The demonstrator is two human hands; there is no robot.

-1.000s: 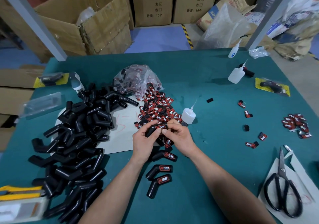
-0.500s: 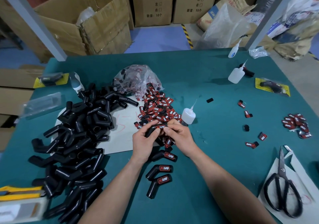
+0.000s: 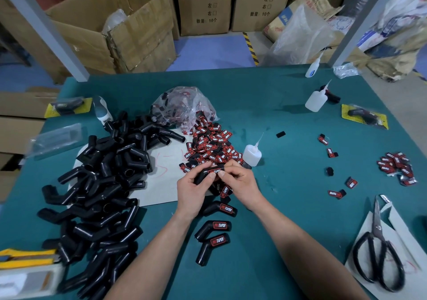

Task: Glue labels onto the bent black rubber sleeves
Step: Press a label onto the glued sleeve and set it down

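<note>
Pressing step: left hand grips the sleeve, right hand pinches the label onto it. Next, probably: park it with finished sleeves at 6 o'clock.

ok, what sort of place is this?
Most likely a small factory or warehouse assembly bench: a big pile of black rubber sleeves, a heap of red-and-black labels, a glue bottle on the green table, stacked cardboard cartons behind.

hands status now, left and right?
Left hand: grips the bent black rubber sleeve.
Right hand: pinches the red-and-black label on that sleeve.
</note>
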